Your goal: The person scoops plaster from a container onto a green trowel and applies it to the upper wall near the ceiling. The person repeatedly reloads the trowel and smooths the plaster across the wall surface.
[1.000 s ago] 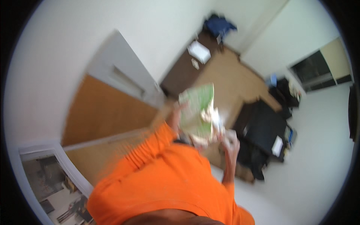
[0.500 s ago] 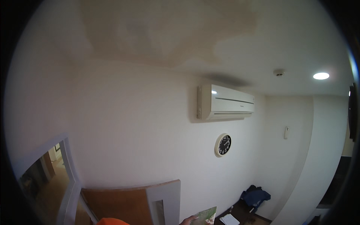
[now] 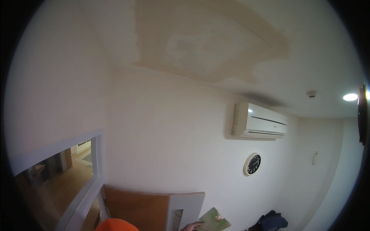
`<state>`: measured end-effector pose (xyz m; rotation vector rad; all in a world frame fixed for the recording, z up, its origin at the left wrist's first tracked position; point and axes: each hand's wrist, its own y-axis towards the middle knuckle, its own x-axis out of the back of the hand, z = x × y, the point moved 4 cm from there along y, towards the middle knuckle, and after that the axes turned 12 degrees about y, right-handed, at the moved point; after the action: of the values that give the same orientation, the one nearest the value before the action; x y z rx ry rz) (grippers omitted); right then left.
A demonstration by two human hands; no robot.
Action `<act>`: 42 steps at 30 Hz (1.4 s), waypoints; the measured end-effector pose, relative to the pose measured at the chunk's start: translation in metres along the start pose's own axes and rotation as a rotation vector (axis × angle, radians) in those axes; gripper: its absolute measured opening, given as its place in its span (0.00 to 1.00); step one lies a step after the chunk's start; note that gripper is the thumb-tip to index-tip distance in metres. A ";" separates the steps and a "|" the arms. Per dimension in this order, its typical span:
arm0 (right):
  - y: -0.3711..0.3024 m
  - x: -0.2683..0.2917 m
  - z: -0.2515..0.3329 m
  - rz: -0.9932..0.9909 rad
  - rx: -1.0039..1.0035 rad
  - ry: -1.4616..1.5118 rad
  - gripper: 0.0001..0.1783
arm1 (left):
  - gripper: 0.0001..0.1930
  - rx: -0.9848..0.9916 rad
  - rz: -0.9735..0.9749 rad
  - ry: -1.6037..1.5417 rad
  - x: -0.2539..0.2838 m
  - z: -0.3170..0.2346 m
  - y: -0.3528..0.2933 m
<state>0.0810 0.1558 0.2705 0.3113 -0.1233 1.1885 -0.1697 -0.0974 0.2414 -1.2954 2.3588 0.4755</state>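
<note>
At the bottom edge, my left hand (image 3: 191, 226) grips the left edge of a stiff-looking green sheet (image 3: 213, 221). The sheet is tilted, with a ragged pale patch near its top corner. Most of the hand lies below the picture, though its fingers show closed on the sheet. That this is the left hand I read from its coming in from the lower left. My right hand is out of view. Farther left, a rounded orange shape (image 3: 116, 225) pokes up, perhaps my sleeve. Overhead, a beige-brown patch (image 3: 150, 46) spreads across the white ceiling.
A white air conditioner (image 3: 266, 123) hangs high on the wall above a round black-faced clock (image 3: 253, 164). At left, a framed opening (image 3: 98, 154) stands near a brown-and-grey panel (image 3: 138, 208). A dark blue bag or cloth (image 3: 273, 222) lies at lower right.
My view has swung left and upward, so the wall, clock and air conditioner sit farther right and lower. The green sheet has tilted, its right corner dropping. My left hand keeps hold of it.
</note>
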 end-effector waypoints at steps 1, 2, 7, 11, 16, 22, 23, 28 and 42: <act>0.014 -0.018 0.013 0.055 0.062 0.046 0.31 | 0.25 -0.002 -0.003 -0.002 0.002 0.002 -0.001; 0.027 -0.039 0.026 0.130 0.133 0.113 0.35 | 0.25 -0.007 -0.006 -0.006 0.005 0.001 -0.003; 0.038 -0.147 0.070 0.509 0.088 0.527 0.49 | 0.25 -0.011 -0.042 -0.001 0.024 -0.005 -0.018; 0.035 -0.205 0.084 0.628 -0.043 0.821 0.44 | 0.26 -0.027 -0.076 0.023 0.043 -0.012 -0.033; 0.040 -0.251 0.077 0.585 -0.180 1.132 0.38 | 0.26 -0.090 -0.126 0.092 0.069 -0.030 -0.062; 0.059 -0.283 0.052 0.355 -0.267 1.434 0.31 | 0.27 -0.261 -0.260 0.509 0.117 -0.080 -0.152; 0.063 -0.289 0.046 0.309 -0.266 1.480 0.30 | 0.27 -0.290 -0.351 0.647 0.116 -0.104 -0.175; 0.076 -0.279 0.058 0.119 -0.479 1.792 0.25 | 0.17 -0.431 -1.034 1.325 0.099 -0.225 -0.301; 0.115 -0.309 0.036 0.450 -0.371 1.379 0.11 | 0.18 -0.061 -1.288 1.654 0.158 -0.221 -0.429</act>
<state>-0.1376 -0.0920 0.2457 -0.9297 0.8184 1.5583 0.0787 -0.5347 0.3093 -3.4647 1.3321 -1.3767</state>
